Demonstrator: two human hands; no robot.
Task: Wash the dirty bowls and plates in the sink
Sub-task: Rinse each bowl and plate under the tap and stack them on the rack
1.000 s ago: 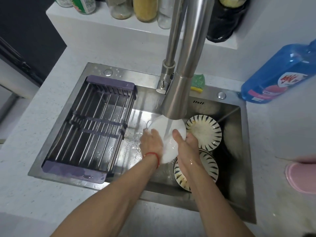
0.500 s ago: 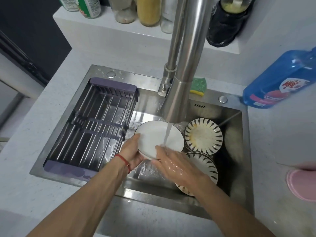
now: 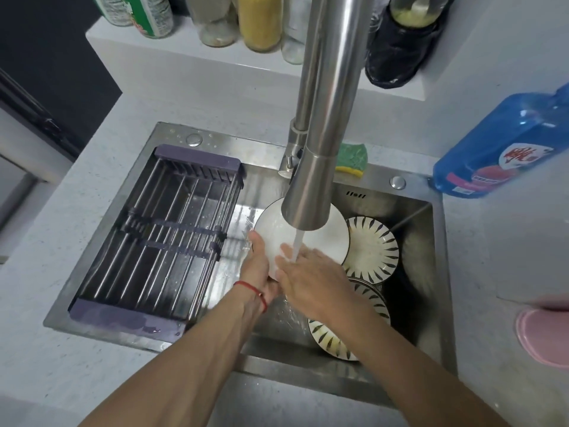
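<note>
White plate (image 3: pixel 320 232): tilted under the faucet inside the sink, its face toward the camera, the water stream landing near its lower edge.
Left hand (image 3: pixel 257 268): grips the plate's left rim, fingers curled behind it and thumb along the edge; a red string sits on the wrist.
Right hand (image 3: pixel 311 280): lies flat on the plate's lower face, fingers (image 3: pixel 284 249) straight and spread, wet under the stream, gripping nothing.
Water stream (image 3: pixel 297 246): falls from the faucet head onto the right hand and plate.
Striped bowl (image 3: pixel 371 249): just right of the white plate, partly behind it, with residue inside.
Second striped bowl (image 3: pixel 328 339): nearer the camera, partly hidden under the right forearm.
Sink (image 3: pixel 338 382): stainless steel, wet floor.
Faucet (image 3: pixel 326 118): tall steel neck, spout over the plate.
Drying rack (image 3: pixel 160 238): spans the sink's left half, steel bars with purple ends.
Sponge (image 3: pixel 352 160): green and yellow, on the sink's back ledge behind the faucet.
Blue bottle (image 3: pixel 505 146): lying on the desk at the sink's right rear corner.
Pink item (image 3: pixel 545 337): on the desk at the right edge, cut off.
Shelf (image 3: pixel 172 47): behind the sink, carrying jars and bottles.
</note>
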